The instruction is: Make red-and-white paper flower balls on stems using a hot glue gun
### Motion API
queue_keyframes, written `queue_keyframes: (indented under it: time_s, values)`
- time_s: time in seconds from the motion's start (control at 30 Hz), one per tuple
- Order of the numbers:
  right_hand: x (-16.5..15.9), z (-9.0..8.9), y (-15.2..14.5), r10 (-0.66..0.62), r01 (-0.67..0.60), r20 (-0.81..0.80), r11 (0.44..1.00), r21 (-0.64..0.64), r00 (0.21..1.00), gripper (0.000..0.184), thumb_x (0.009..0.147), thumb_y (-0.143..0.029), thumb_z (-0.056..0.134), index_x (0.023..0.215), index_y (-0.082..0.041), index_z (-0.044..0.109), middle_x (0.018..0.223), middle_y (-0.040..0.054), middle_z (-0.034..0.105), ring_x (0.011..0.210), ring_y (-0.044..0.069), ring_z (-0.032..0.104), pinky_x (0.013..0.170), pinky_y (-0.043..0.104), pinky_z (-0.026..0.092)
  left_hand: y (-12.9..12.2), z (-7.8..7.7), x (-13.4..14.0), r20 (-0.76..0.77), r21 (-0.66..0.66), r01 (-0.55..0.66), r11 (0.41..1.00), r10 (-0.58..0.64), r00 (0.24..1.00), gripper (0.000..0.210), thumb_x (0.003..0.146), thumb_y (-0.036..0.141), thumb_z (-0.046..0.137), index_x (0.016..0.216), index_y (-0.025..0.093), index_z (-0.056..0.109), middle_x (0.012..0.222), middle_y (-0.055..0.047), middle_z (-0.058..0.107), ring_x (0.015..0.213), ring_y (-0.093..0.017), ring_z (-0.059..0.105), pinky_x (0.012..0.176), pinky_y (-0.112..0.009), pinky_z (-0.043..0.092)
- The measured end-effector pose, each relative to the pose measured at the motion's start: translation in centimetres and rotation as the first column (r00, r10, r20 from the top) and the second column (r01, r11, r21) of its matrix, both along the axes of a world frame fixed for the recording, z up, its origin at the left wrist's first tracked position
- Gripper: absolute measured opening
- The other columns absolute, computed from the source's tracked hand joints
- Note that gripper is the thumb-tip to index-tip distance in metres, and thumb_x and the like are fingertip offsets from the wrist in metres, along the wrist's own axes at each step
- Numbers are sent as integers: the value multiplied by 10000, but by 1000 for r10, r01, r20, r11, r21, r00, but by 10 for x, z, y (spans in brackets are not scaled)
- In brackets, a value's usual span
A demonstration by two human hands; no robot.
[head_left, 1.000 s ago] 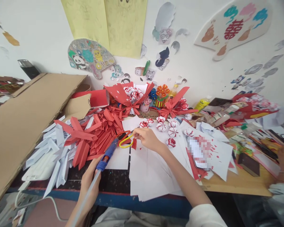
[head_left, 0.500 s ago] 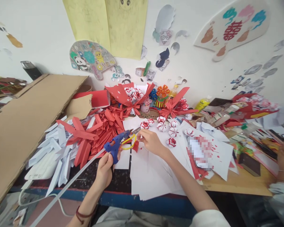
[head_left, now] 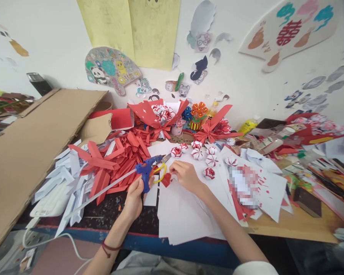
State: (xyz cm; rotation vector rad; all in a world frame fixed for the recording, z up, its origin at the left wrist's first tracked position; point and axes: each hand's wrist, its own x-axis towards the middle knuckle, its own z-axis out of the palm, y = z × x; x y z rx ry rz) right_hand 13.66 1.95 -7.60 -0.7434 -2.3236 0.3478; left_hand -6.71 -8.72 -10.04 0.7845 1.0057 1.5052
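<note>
The left hand (head_left: 135, 199) wraps around the grip of a smooth blue plastic glue gun (head_left: 145, 174), a long translucent glue stick (head_left: 103, 193) trailing behind. The right hand (head_left: 186, 175) bends its fingers beside a small red paper piece (head_left: 166, 180), whether gripping it I cannot tell. Yellow-looped scissors (head_left: 164, 171) lie between the hands, creased red strips (head_left: 117, 157) beyond the left, round striped paper flowers (head_left: 211, 160) beyond the right.

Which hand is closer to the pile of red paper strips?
Left. The left hand, gripping the blue glue gun, is just in front of the pile; the right hand is farther off, to the pile's right.
</note>
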Motion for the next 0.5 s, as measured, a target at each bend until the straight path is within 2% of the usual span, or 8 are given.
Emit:
queue_keyframes:
  time_s: [0.3,0.5]
  values:
    - [6,-9,1,-8,8,-93,1000,8,996,202,902,-34,510,814,-201,581,786,8,657,691,143,550,665,255,384,1,-4,1,3,-7,-13,1000,13,1000,458,816,604,725,750,164,617,799,-42,569,914,-217,546,878,-308,445]
    - [10,-8,-4,51,-57,-137,998,-38,989,214,896,-25,481,816,-203,568,776,6,634,691,133,557,669,245,409,2,-4,2,15,-17,-19,1000,19,1000,454,804,602,737,754,165,621,781,-36,554,882,-212,544,875,-316,454]
